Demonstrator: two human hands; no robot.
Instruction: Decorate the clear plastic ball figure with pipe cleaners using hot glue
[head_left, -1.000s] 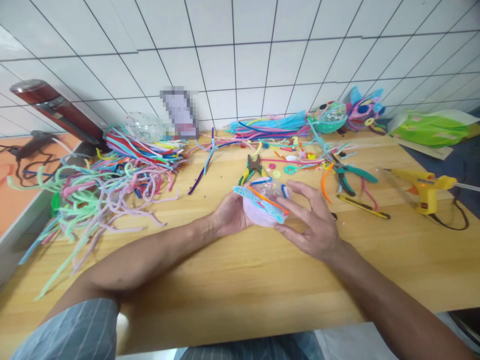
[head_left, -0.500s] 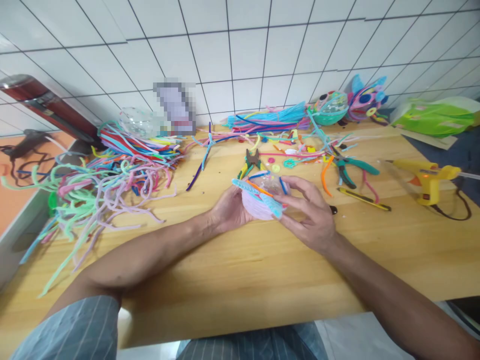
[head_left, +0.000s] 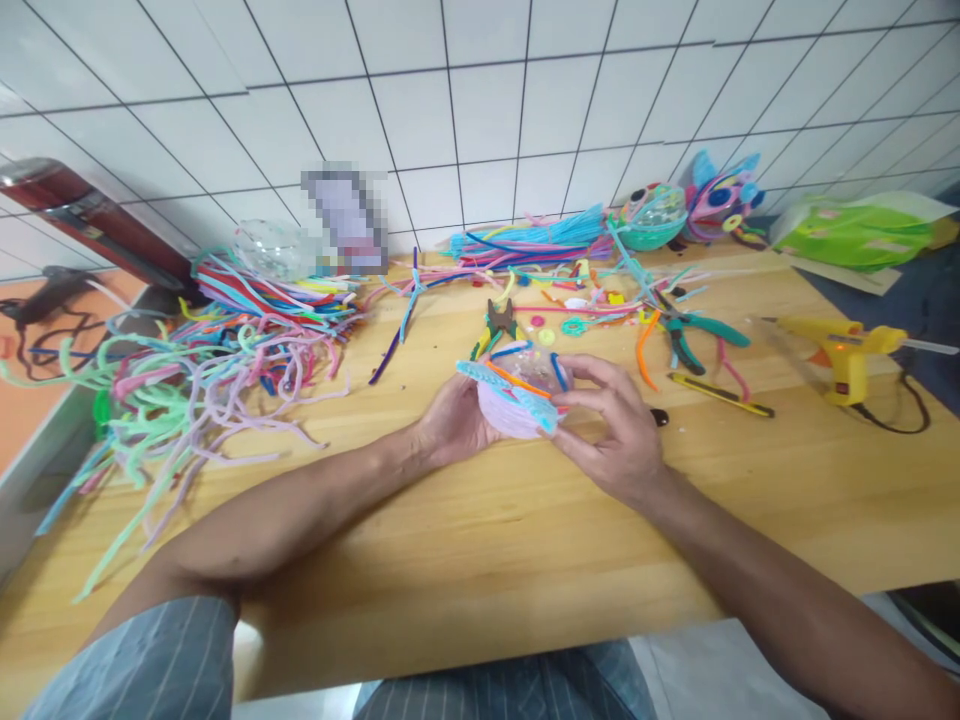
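Observation:
Both my hands hold a round pipe-cleaner craft ball over the middle of the wooden table. The ball has a pale pink wound lower half, a light blue fuzzy band and an orange strip across a clear top. My left hand cups it from the left and below. My right hand grips its right side, fingers curled over the top edge. Green-yellow handled pliers lie just behind the ball.
A big tangle of pipe cleaners covers the left of the table. Teal pliers, a yellow-black knife and a yellow glue gun lie to the right. Finished craft balls and a blue pipe-cleaner bundle stand by the tiled wall.
My right hand's fingers, spread over the ball a second ago, have curled in and closed on its right side. The left hand keeps its hold.

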